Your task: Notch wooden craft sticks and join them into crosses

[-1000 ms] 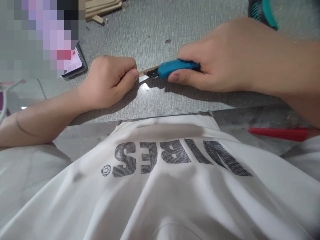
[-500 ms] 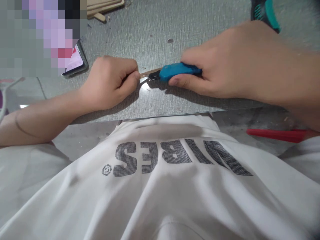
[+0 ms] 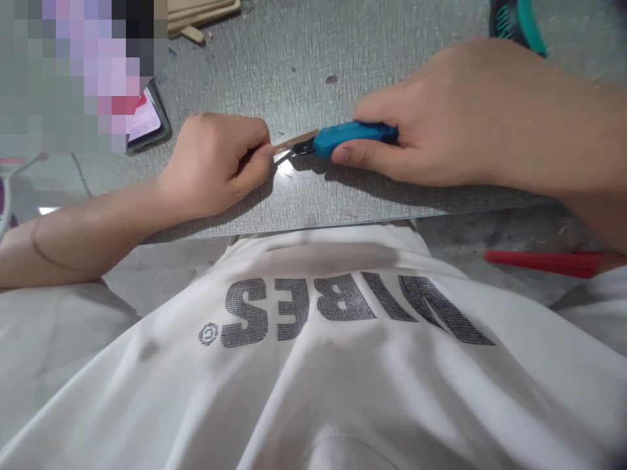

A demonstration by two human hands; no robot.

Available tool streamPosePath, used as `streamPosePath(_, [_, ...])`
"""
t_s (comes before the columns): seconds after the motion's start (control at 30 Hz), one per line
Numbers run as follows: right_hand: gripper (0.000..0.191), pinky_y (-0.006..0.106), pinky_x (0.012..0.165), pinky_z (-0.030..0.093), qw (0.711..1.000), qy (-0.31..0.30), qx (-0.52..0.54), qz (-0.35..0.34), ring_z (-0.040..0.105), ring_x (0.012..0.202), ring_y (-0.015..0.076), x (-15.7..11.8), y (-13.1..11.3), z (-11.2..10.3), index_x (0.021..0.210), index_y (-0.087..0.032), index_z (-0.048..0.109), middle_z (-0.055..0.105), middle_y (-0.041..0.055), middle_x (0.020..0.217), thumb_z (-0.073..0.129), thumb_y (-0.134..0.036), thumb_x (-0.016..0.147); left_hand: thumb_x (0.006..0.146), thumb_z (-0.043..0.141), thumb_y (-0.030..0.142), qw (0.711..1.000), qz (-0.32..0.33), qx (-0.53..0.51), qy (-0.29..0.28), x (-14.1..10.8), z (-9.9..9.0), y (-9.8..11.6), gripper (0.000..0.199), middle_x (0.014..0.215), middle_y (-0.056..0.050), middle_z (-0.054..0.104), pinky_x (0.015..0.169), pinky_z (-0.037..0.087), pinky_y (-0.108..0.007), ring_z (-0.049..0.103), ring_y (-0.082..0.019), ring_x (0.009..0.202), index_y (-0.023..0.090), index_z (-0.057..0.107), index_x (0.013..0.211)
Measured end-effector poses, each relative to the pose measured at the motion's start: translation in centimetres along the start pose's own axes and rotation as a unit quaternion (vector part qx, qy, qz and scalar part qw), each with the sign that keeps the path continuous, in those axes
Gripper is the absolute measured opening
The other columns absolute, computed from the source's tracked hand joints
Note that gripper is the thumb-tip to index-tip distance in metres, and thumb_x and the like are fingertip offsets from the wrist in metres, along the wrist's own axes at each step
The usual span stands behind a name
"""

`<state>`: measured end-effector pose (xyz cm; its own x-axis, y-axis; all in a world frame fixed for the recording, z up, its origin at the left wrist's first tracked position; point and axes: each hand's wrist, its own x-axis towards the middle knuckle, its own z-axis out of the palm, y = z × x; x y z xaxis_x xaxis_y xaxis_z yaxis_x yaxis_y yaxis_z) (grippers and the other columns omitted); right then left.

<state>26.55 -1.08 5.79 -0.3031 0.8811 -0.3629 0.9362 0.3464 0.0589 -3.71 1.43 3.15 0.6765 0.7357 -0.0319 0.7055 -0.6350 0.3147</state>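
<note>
My right hand [image 3: 441, 124] is wrapped round the blue handle of a utility knife [image 3: 355, 138], whose black nose and blade point left. My left hand [image 3: 220, 163] pinches one end of a thin brown wooden stick [image 3: 296, 140] between thumb and curled forefinger. The stick runs right from the fingertips, just behind the blade and nose of the knife. The blade lies close to the stick near my left fingertips; whether it touches the wood I cannot tell. Both hands are low over the grey textured table [image 3: 255, 72], near its front edge.
Flat wooden sticks [image 3: 203, 14] are stacked at the back left, with one loose stick [image 3: 192, 34] beside them. A phone [image 3: 149, 121] lies at the left, partly under a blurred patch. A black and teal object [image 3: 519, 26] is at the back right. Something red [image 3: 543, 263] shows below the table edge.
Both hands keep nearly the same place and the same grips. The knife's nose has shifted very slightly, and a little more of the wooden stick shows behind it.
</note>
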Motion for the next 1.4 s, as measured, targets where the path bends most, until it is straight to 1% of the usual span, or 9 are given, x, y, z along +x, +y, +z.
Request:
streamPosePath(0.13, [0.075, 0.045, 0.072, 0.032, 1.000, -0.007, -0.012, -0.002, 0.066, 0.076, 0.0322, -0.2, 0.1, -0.4, 0.092, -0.031, 0.068, 0.058, 0.0051, 0.072, 0.042, -0.093, 0.125, 0.118, 0.050, 0.052, 1.000, 0.006, 0.006, 0.012, -0.1, 0.3, 0.1, 0.040, 0.074, -0.004, 0.067, 0.078, 0.055, -0.045, 0.077, -0.028, 0.083, 0.030, 0.066, 0.088])
streamPosePath(0.27, [0.082, 0.045, 0.071, 0.034, 1.000, 0.012, 0.010, -0.025, 0.069, 0.078, 0.0351, -0.7, 0.3, -0.3, 0.098, -0.031, 0.077, 0.064, 0.0088, 0.075, 0.032, -0.094, 0.123, 0.109, 0.049, 0.047, 0.999, 0.012, 0.023, 0.028, 0.0, 0.8, 0.4, 0.030, 0.070, -0.005, 0.059, 0.076, 0.048, -0.048, 0.072, -0.030, 0.077, 0.031, 0.054, 0.084])
streamPosePath(0.43, [0.087, 0.047, 0.076, 0.043, 1.000, 0.007, -0.013, -0.005, 0.076, 0.090, 0.0393, -1.1, -0.4, -0.2, 0.113, -0.032, 0.084, 0.069, 0.0111, 0.083, 0.026, -0.097, 0.120, 0.112, 0.050, 0.049, 1.000, 0.000, 0.012, 0.012, 0.0, 1.0, 0.7, 0.033, 0.075, -0.007, 0.061, 0.082, 0.050, -0.051, 0.074, -0.032, 0.083, 0.031, 0.048, 0.085])
streamPosePath(0.57, [0.088, 0.049, 0.075, 0.049, 0.999, 0.029, -0.017, -0.005, 0.079, 0.092, 0.0410, -1.4, -0.9, -0.4, 0.121, -0.033, 0.087, 0.074, 0.0126, 0.085, 0.026, -0.097, 0.118, 0.114, 0.049, 0.054, 1.000, 0.002, 0.009, 0.020, 0.1, 1.2, 0.6, 0.039, 0.073, -0.006, 0.054, 0.079, 0.041, -0.050, 0.061, -0.030, 0.076, 0.031, 0.039, 0.085])
streamPosePath(0.7, [0.095, 0.052, 0.079, 0.057, 1.000, 0.018, -0.020, 0.000, 0.087, 0.107, 0.0487, -1.5, -1.3, -0.5, 0.128, -0.029, 0.087, 0.083, 0.0179, 0.104, 0.021, -0.097, 0.120, 0.116, 0.049, 0.065, 1.000, 0.011, 0.000, 0.023, 0.3, 1.2, 0.7, 0.048, 0.072, -0.002, 0.037, 0.077, 0.029, -0.047, 0.041, -0.025, 0.071, 0.031, 0.033, 0.086])
streamPosePath(0.9, [0.089, 0.050, 0.075, 0.054, 0.996, 0.023, -0.086, 0.013, 0.089, 0.100, 0.0465, -1.7, -2.1, -0.5, 0.141, -0.026, 0.080, 0.087, 0.0181, 0.110, 0.020, -0.090, 0.125, 0.113, 0.046, 0.050, 0.999, -0.049, 0.004, 0.016, 0.2, 0.7, 1.6, 0.035, 0.072, -0.004, 0.043, 0.078, 0.028, -0.050, 0.041, -0.027, 0.070, 0.031, 0.035, 0.084])
streamPosePath(1.03, [0.085, 0.055, 0.086, 0.055, 0.997, 0.000, -0.072, 0.028, 0.090, 0.120, 0.0533, -1.9, -2.5, -0.7, 0.151, -0.017, 0.075, 0.086, 0.0259, 0.127, 0.028, -0.084, 0.125, 0.114, 0.048, 0.053, 0.999, -0.041, -0.029, 0.017, 0.3, 0.4, 1.5, 0.040, 0.069, -0.001, 0.038, 0.077, 0.026, -0.050, 0.034, -0.025, 0.069, 0.032, 0.034, 0.083])
streamPosePath(1.27, [0.105, 0.063, 0.094, 0.055, 0.998, -0.021, -0.057, 0.019, 0.084, 0.129, 0.0571, -2.1, -2.3, -1.1, 0.169, -0.015, 0.070, 0.082, 0.0310, 0.144, 0.009, -0.085, 0.119, 0.113, 0.049, 0.051, 0.998, -0.037, -0.052, 0.017, 0.4, 0.2, 1.3, 0.039, 0.068, -0.001, 0.039, 0.078, 0.025, -0.048, 0.035, -0.024, 0.068, 0.033, 0.032, 0.082])
streamPosePath(1.4, [0.114, 0.065, 0.092, 0.055, 0.998, 0.014, -0.062, 0.005, 0.086, 0.126, 0.0566, -1.7, -1.6, -0.4, 0.166, -0.017, 0.074, 0.084, 0.0312, 0.137, -0.003, -0.082, 0.114, 0.114, 0.052, 0.053, 0.997, -0.032, -0.060, 0.023, 0.5, 0.1, 1.2, 0.043, 0.066, 0.000, 0.038, 0.077, 0.027, -0.047, 0.036, -0.022, 0.070, 0.032, 0.034, 0.082])
